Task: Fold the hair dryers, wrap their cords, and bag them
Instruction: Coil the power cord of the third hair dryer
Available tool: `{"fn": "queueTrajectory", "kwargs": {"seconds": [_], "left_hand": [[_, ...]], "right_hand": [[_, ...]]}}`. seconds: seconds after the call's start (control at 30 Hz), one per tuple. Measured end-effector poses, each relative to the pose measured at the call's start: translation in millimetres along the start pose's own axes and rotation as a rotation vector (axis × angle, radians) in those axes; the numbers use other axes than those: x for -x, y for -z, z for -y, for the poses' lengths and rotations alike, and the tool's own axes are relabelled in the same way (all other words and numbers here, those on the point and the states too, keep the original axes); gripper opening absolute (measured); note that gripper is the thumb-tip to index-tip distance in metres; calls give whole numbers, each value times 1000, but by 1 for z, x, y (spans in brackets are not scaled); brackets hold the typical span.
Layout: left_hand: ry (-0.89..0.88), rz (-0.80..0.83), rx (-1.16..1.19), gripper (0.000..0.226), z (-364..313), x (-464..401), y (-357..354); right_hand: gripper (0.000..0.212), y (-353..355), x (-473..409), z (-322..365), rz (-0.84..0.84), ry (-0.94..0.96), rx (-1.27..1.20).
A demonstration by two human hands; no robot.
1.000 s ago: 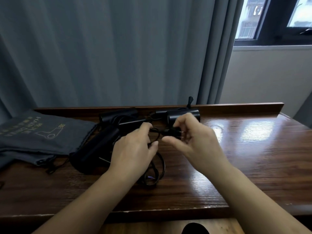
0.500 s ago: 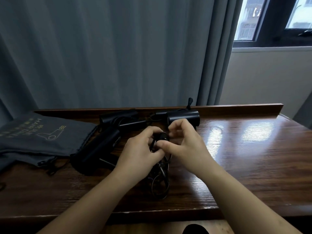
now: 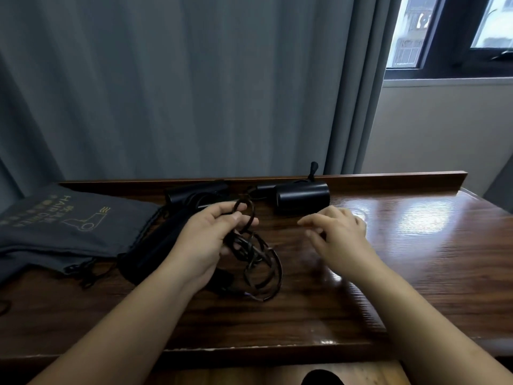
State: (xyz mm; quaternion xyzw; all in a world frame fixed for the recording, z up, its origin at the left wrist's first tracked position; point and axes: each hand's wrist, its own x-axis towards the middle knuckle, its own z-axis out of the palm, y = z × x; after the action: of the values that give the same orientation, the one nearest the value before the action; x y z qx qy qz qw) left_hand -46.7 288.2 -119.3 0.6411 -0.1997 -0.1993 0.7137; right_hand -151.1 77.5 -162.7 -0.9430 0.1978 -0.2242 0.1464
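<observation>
Head view: half a second ago both hands met at the plug; now the right hand has let go and hovers spread, while the left hand pinches the coiled cord above the worktop. Wrapping looks finished; bagging likely follows.

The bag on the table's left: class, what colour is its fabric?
Dark grey, with a yellowish hair dryer print; the bag shows in the head view.
</observation>
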Motion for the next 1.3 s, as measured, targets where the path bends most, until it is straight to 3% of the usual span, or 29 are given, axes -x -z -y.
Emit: {"fn": "queueTrajectory", "kwargs": {"seconds": [0.1,0.2,0.3,0.37,0.43,0.53,0.63,0.73,0.8,0.9,1.0,1.07,1.2,1.3], "left_hand": [[5,-23,66,18,7,-4,0],[20,-24,150,18,8,-8,0],[70,-3,233,18,8,-8,0],[118,11,270,17,7,-7,0],[148,9,267,17,7,-7,2],[173,18,278,20,9,-6,1],[211,16,320,24,10,-5,-1],[189,12,334,28,10,-3,-5],[161,29,372,33,10,-2,-6],[141,13,405,37,12,-4,-4],[113,16,376,40,14,-4,-3],[44,76,244,51,16,-2,-3],[-401,349,-487,82,19,15,8],[-605,470,-898,74,26,20,6]], "right_hand": [[46,-5,8,2,-71,172,31],[59,2,18,18,123,289,-246],[69,-8,24,28,262,338,-335],[68,-19,24,31,173,272,-462],[60,-17,23,35,141,57,-824],[38,-11,23,43,309,-97,-1307],[16,-9,23,54,345,-119,-1368],[21,-11,21,55,324,-210,-1419],[22,-8,21,54,401,-186,-1501],[43,-8,23,51,564,-137,-1581],[30,-13,24,52,528,-166,-1518],[27,-13,24,54,459,-238,-1508],[62,-12,24,56,387,-286,-1584],[21,-13,24,60,370,-375,-1528]]}}
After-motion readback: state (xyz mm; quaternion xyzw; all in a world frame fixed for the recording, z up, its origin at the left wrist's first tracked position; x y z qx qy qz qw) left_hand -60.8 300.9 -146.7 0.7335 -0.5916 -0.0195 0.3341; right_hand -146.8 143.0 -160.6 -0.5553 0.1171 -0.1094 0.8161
